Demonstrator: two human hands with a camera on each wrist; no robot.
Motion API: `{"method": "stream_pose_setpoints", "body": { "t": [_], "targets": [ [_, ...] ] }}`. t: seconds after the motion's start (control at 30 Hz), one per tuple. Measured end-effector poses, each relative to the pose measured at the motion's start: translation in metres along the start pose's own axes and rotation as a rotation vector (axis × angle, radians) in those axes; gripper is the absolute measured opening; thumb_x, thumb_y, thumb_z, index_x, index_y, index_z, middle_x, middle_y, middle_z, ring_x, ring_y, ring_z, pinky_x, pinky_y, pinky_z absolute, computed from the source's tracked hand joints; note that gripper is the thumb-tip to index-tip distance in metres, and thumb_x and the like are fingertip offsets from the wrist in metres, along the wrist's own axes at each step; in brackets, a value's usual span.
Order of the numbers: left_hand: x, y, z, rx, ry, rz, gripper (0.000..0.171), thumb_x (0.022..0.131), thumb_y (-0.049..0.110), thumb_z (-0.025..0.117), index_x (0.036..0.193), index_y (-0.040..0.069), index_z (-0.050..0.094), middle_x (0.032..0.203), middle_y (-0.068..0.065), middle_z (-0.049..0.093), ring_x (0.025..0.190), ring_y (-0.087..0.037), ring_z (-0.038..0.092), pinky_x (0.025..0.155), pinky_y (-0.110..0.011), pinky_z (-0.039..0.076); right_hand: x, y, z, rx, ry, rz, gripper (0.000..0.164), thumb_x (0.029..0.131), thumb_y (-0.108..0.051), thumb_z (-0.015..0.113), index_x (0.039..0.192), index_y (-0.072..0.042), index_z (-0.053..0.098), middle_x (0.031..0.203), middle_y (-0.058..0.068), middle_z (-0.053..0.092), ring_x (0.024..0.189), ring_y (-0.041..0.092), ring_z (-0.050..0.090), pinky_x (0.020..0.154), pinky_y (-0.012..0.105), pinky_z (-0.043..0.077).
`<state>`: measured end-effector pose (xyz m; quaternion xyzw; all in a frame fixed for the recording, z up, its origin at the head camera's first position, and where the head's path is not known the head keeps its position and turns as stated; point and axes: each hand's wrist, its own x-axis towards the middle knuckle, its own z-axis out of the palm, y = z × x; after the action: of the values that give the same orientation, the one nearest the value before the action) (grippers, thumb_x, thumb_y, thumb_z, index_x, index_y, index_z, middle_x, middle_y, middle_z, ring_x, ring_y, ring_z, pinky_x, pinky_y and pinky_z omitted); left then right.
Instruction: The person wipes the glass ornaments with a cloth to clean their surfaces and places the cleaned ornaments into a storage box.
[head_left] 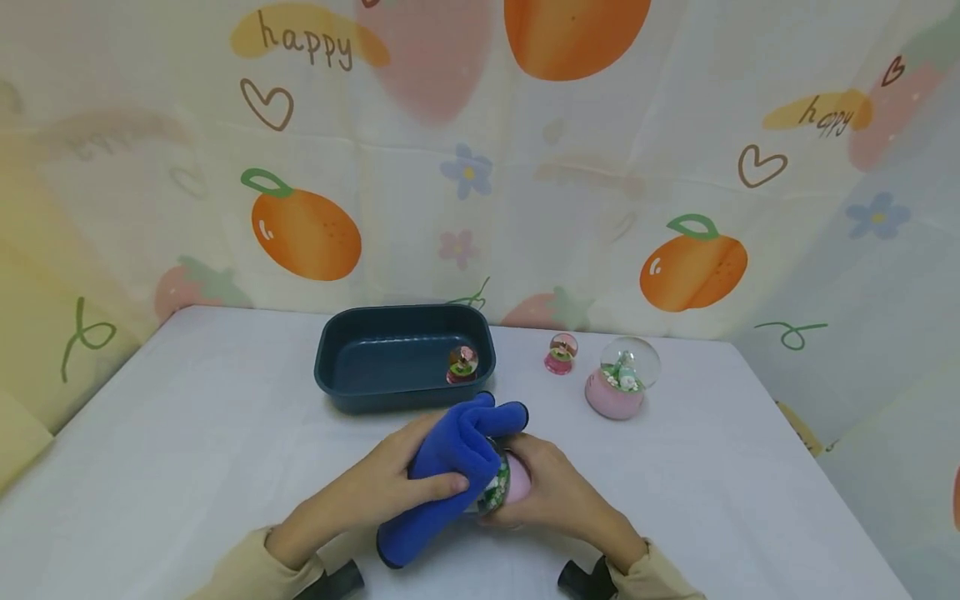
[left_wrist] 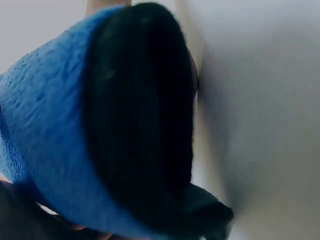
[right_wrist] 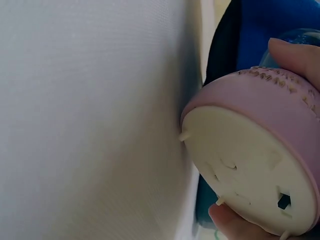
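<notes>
My left hand (head_left: 420,475) grips a blue cloth (head_left: 453,450) with a dark edge, wrapped over the glass dome of a snow globe (head_left: 516,479). By its pink base, my right hand (head_left: 551,487) holds that globe tilted on its side above the table. In the right wrist view the pale underside of the base (right_wrist: 245,165) faces the camera, fingers on its rim. The cloth (left_wrist: 50,115) fills much of the left wrist view and hides the left fingers there. Most of the dome is covered; green and white bits show inside it.
Behind the hands stands a dark teal tray (head_left: 405,400) with a small snow globe (head_left: 462,364) in its right end. To its right, on the white table (head_left: 187,442), are another small globe (head_left: 561,353) and a large pink-based snow globe (head_left: 615,396). A printed curtain (head_left: 525,208) hangs behind.
</notes>
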<state>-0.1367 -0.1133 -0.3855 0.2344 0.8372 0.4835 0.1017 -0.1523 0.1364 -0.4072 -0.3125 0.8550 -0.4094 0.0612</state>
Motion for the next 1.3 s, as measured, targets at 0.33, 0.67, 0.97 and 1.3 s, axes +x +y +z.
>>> {"method": "stream_pose_setpoints", "body": {
  "t": [0.33,0.67,0.97,1.3],
  "targets": [
    [0.001,-0.001,0.001,-0.021,0.057,0.085,0.046,0.098,0.033,0.062,0.141,0.023,0.05,0.134,0.003,0.062,0.122,-0.02,0.059,0.1,-0.046,0.047,0.0,0.0,-0.001,-0.01,-0.069,-0.027,0.077,0.069,-0.03,0.09,0.136,-0.02,0.052,0.125,-0.007,0.064,0.109,0.007,0.06,0.099,0.031,0.05],
    [0.007,-0.011,-0.002,-0.056,0.165,0.045,0.043,0.1,0.027,0.058,0.141,0.015,0.05,0.134,-0.009,0.062,0.124,-0.03,0.058,0.101,-0.054,0.046,0.002,0.008,-0.005,0.059,-0.105,-0.042,0.068,0.068,-0.024,0.09,0.126,-0.013,0.056,0.119,-0.005,0.065,0.105,0.007,0.06,0.093,0.027,0.051],
    [0.005,-0.009,-0.003,-0.153,-0.089,-0.008,0.067,0.093,0.035,0.069,0.151,0.024,0.035,0.138,-0.004,0.058,0.122,-0.026,0.057,0.099,-0.052,0.047,0.002,0.012,-0.006,0.104,-0.116,-0.029,0.062,0.07,-0.027,0.09,0.123,-0.023,0.058,0.116,-0.005,0.065,0.101,0.008,0.06,0.093,0.027,0.05],
    [0.005,-0.008,0.002,-0.124,-0.035,0.004,0.058,0.095,0.034,0.067,0.146,0.023,0.043,0.132,-0.001,0.062,0.117,-0.022,0.061,0.096,-0.047,0.051,0.001,0.013,-0.008,0.128,-0.116,0.03,0.062,0.07,-0.026,0.089,0.124,-0.023,0.057,0.116,-0.006,0.065,0.102,0.009,0.06,0.093,0.026,0.05]
  ]
}}
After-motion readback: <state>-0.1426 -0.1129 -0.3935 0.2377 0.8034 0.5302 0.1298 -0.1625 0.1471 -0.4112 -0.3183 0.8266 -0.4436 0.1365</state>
